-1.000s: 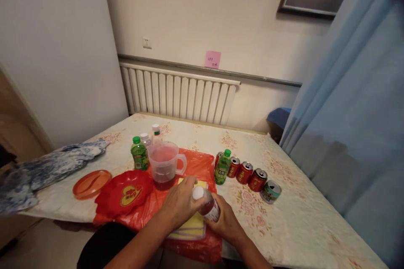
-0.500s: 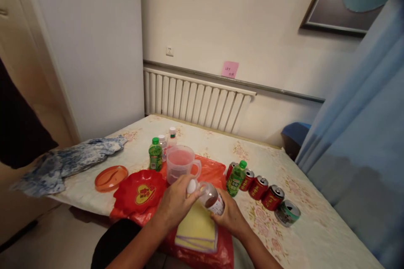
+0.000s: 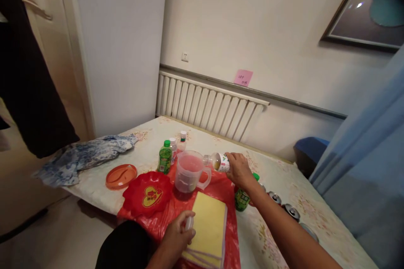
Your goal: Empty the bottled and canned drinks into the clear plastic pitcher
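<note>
My right hand (image 3: pixel 240 169) is wrapped round a clear plastic bottle (image 3: pixel 223 162) with a white label. The bottle lies almost level, its open mouth at the rim of a translucent measuring jug (image 3: pixel 186 178), above the handle. Some brownish liquid shows inside the bottle. Pinched in my left hand (image 3: pixel 177 237) is a white bottle cap (image 3: pixel 189 223), held low beside a stack of yellow cloths (image 3: pixel 210 227). The jug stands on a red plastic bag (image 3: pixel 232 197).
Left of the jug are a red scalloped plate (image 3: pixel 132 195), an orange lid (image 3: pixel 115 178), a green-capped bottle (image 3: pixel 164 160) and two white-capped bottles. Behind my right forearm stand another green bottle (image 3: pixel 241 201) and several cans (image 3: pixel 291 211). A blue-white cloth (image 3: pixel 91 157) lies far left.
The cap has come off the bottle and is in my left hand, which moved down toward me. My right hand lifted and tipped the bottle to the jug's rim. The view shifted left.
</note>
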A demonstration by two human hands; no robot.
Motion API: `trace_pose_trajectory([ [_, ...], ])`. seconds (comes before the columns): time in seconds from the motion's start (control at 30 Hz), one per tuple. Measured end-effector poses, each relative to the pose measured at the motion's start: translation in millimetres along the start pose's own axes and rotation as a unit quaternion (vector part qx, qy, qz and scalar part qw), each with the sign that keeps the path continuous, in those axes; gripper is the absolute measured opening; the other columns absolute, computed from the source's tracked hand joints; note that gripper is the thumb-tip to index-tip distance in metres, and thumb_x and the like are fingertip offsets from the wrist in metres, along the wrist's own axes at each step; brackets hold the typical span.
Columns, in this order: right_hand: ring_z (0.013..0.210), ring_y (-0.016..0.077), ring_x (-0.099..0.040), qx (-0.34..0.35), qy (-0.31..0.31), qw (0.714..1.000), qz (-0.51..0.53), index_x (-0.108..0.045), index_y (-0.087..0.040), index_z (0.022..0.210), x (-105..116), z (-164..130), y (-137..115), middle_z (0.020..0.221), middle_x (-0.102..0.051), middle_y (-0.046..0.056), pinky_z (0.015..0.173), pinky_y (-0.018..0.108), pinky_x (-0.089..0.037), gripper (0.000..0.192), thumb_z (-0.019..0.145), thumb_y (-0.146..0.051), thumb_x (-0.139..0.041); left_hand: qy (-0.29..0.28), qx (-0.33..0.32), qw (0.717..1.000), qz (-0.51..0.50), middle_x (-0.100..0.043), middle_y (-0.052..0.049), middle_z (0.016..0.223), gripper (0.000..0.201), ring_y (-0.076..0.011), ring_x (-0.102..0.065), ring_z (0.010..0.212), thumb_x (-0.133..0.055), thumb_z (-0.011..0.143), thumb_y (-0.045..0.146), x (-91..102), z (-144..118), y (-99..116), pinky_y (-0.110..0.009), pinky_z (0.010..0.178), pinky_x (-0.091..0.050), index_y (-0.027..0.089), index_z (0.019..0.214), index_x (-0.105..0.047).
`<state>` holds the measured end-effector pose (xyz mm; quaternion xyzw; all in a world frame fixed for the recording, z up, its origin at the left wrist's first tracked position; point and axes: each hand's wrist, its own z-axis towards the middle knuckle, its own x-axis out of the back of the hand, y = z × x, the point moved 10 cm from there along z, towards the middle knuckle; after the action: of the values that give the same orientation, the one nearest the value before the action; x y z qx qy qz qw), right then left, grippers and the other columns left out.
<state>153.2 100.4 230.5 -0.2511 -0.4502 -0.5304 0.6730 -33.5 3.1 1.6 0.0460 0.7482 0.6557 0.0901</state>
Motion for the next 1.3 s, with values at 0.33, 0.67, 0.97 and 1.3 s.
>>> trace_pose_trajectory([
  [0.33, 0.101, 0.0295, -0.047, 0.073, -0.02, 0.994, -0.084, -0.06, -0.017, 0.114, 7.7, 35.9, -25.2, 0.108, -0.061, 0.014, 0.095, 0.041, -0.027, 0.039, 0.077, -0.007, -0.055, 0.003, 0.006, 0.997, -0.071, -0.052, 0.004, 0.075, 0.049, -0.0107, -0.047, 0.058, -0.063, 0.061, 0.029, 5.4, -2.4, -12.1, -0.023, 0.054, -0.036, 0.019, 0.109, -0.058],
  [0.67, 0.111, 0.0319, -0.046, 0.144, -0.032, 0.979, -0.141, -0.059, -0.016, 0.121, 29.2, 58.1, -55.1, 0.114, -0.061, 0.016, 0.11, 0.049, -0.015, 0.042, 0.081, -0.006, -0.053, -0.003, 0.015, 0.996, -0.086, -0.057, 0.001, 0.077, 0.048, -0.012, -0.051, 0.059, -0.064, 0.062, 0.026, 7.4, -5.9, -10.6, -0.023, 0.055, -0.038, 0.018, 0.108, -0.057],
  [0.97, 0.109, 0.0307, -0.05, 0.222, 0.002, 0.953, -0.208, -0.06, -0.015, 0.114, 38.5, 63.4, -87.5, 0.107, -0.062, 0.015, 0.111, 0.053, -0.019, 0.026, 0.092, -0.014, -0.048, 0.003, 0.026, 0.995, -0.101, -0.055, 0.003, 0.074, 0.05, -0.01, -0.049, 0.055, -0.069, 0.061, 0.032, 9.0, -5.3, -12.6, -0.022, 0.052, -0.036, 0.017, 0.108, -0.059],
  [1.3, 0.108, 0.0304, -0.05, 0.239, 0.022, 0.947, -0.214, -0.061, -0.015, 0.11, 34.0, 61.0, -97.8, 0.104, -0.062, 0.014, 0.112, 0.054, -0.019, 0.023, 0.092, -0.013, -0.047, 0.009, 0.048, 0.994, -0.103, -0.062, 0.003, 0.076, 0.049, -0.0089, -0.053, 0.051, -0.07, 0.061, 0.027, 16.0, -8.0, -7.4, -0.022, 0.05, -0.038, 0.017, 0.107, -0.057],
])
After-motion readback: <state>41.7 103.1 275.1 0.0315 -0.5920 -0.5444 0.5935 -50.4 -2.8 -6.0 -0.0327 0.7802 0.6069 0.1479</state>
